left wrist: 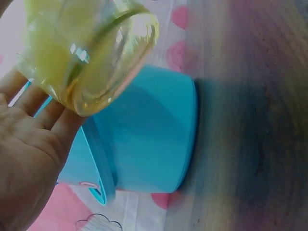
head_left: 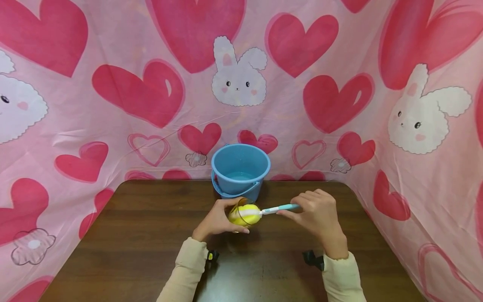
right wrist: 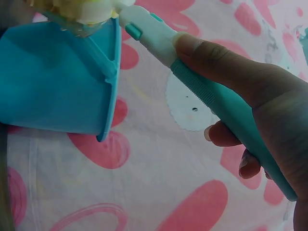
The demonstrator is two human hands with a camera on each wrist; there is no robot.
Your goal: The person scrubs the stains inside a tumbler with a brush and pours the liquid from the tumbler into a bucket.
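An amber see-through glass [left wrist: 110,62] lies tilted in my left hand [head_left: 219,217], which grips it round its side with thumb and fingers. My right hand [head_left: 316,209] holds a sponge bottle brush by its teal and white handle [right wrist: 211,94], thumb along the top. The yellow and white sponge head [head_left: 245,214] of the brush sits inside the glass mouth, partly seen through the wall. In the right wrist view the sponge end is cut off at the top edge. Both hands are above the table, in front of a blue bucket [head_left: 241,191].
The blue bucket, its handle hanging down in front, stands at the back of the brown wooden table [head_left: 151,222]; some clear water seems to lie inside. A pink cloth with hearts and rabbits [head_left: 241,117] hangs behind and at both sides.
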